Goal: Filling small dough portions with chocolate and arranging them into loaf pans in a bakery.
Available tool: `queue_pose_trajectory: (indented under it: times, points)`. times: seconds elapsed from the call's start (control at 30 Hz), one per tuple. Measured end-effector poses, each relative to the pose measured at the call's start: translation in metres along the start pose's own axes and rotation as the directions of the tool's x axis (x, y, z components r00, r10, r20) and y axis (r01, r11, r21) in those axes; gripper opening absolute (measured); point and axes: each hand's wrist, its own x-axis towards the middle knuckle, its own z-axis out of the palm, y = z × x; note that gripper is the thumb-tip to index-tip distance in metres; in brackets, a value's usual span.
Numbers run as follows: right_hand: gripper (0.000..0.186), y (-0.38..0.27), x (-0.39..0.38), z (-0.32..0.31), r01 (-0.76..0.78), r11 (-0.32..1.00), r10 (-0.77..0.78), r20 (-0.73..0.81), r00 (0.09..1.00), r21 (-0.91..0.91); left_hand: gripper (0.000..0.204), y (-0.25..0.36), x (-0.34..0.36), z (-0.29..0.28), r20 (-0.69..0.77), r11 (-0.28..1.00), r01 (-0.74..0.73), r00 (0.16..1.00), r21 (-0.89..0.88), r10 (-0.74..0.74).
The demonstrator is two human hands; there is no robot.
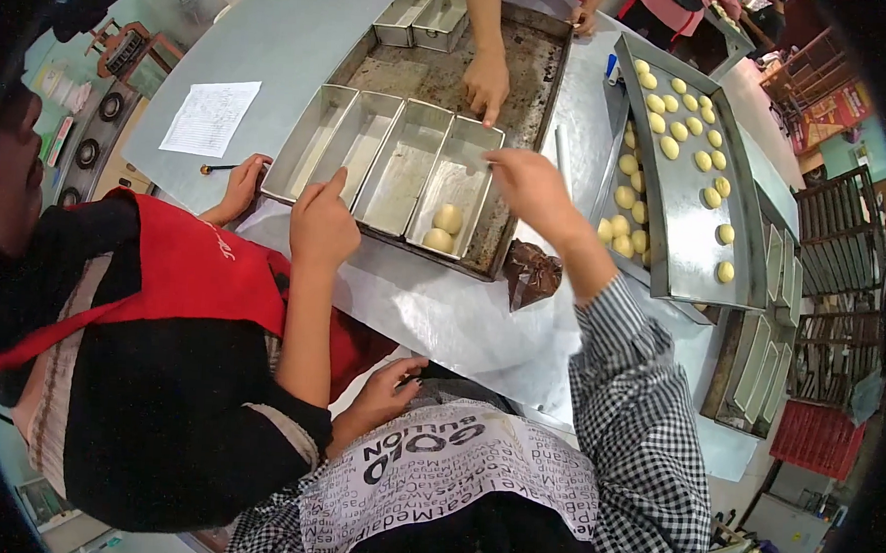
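My right hand (pixel 536 193), in a checkered sleeve, reaches over the right wall of a loaf pan (pixel 463 177). Its fingers point left at the rim, with nothing visible in them. Two pale yellow dough balls (pixel 439 240) sit at the pan's near end. This pan is the rightmost in a row of joined metal loaf pans (pixel 406 164) lying on a dark baking tray (pixel 414 72). My left hand (pixel 381 393) rests low near my apron, fingers loosely bent and apart, holding nothing visible. A co-worker's hand (pixel 323 225) points into the pans; another person's hand (pixel 486 79) points from across.
At right, metal trays (pixel 682 204) hold many dough balls, one tray overlapping another. A crumpled brown plastic bag (pixel 533 274) lies near the baking tray's corner. More loaf pans (pixel 413 20) stand far left. A paper sheet (pixel 211 117) lies on the metal table (pixel 305 39).
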Motion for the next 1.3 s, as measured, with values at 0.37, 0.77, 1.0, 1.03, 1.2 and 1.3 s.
queue_pose_trajectory:
  times: [0.37, 0.77, 1.0, 1.03, 1.2, 1.3]
  points:
    - [0.021, 0.158, -0.214, -0.278, -0.676, 0.569, 0.582, -0.352, 0.733, -0.467, 0.034, 0.046, 0.014, 0.057, -0.219, 0.986, -0.164, 0.964, -0.036, 0.153]
    - [0.031, 0.213, -0.247, -0.271, -0.628, 0.514, 0.705, -0.130, 0.697, -0.584, 0.037, 0.139, 0.038, 0.147, -0.077, 0.944, -0.313, 0.944, 0.106, 0.322]
    - [0.025, 0.265, -0.246, -0.284, -0.748, 0.567, 0.807, 0.051, 0.589, -0.345, 0.038, 0.194, 0.026, 0.163, -0.034, 0.949, -0.298, 0.952, 0.102, 0.303]
    - [0.024, 0.254, -0.240, -0.297, -0.862, 0.474, 0.880, 0.074, 0.469, -0.177, 0.038, 0.197, 0.026, 0.163, -0.009, 0.962, -0.270, 0.963, 0.041, 0.271]
    - [0.031, 0.186, -0.233, -0.299, -0.418, 0.447, 0.537, 0.137, 0.833, 0.791, 0.038, 0.220, 0.035, 0.177, 0.059, 0.944, -0.129, 0.986, -0.303, 0.154]
    - [0.036, 0.084, -0.238, -0.248, -0.262, 0.308, 0.326, 0.157, 0.932, 0.915, 0.038, 0.249, 0.052, 0.190, 0.109, 0.752, 0.012, 0.991, -0.659, 0.079]
